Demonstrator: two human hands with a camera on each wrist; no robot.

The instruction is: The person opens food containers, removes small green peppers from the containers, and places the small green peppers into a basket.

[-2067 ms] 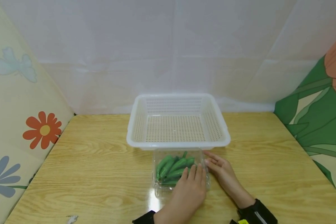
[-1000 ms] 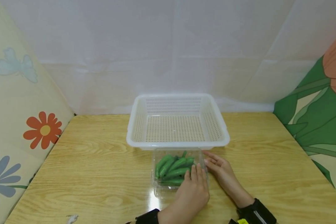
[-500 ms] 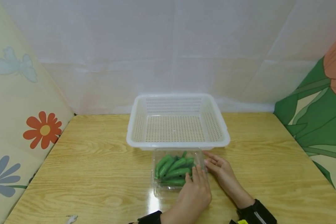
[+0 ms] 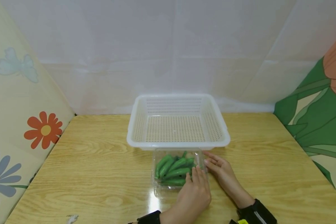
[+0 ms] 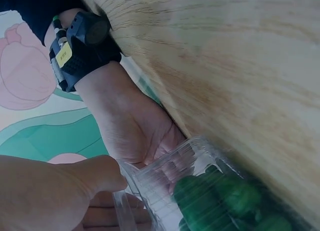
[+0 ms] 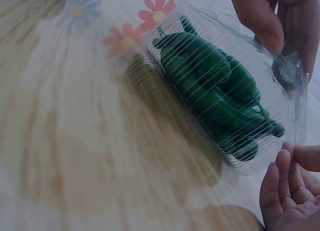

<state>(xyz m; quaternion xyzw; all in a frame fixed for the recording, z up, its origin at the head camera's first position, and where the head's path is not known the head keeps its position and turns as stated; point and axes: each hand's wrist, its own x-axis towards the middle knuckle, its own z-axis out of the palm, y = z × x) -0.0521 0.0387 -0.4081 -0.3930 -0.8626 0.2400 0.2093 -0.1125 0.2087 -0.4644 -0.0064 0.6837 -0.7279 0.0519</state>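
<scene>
A clear plastic clamshell box with several green peppers stands on the table, against the front of a white basket. In the head view, my left hand lies over the box's near right part. In the left wrist view its thumb grips the box edge, with the other fingers beyond. My right hand is at the right side of the box. In the right wrist view its thumb and fingertips pinch at the box's rim corner. The box looks closed; the hands partly hide its right edge.
The white perforated basket stands behind the box, with nothing inside it. Patterned panels with flowers flank the wooden table, and a white sheet hangs behind. A small pale scrap lies at the front left.
My left hand has slid slightly to the right over the box since the oldest frame. The right hand, box and basket look the same.
</scene>
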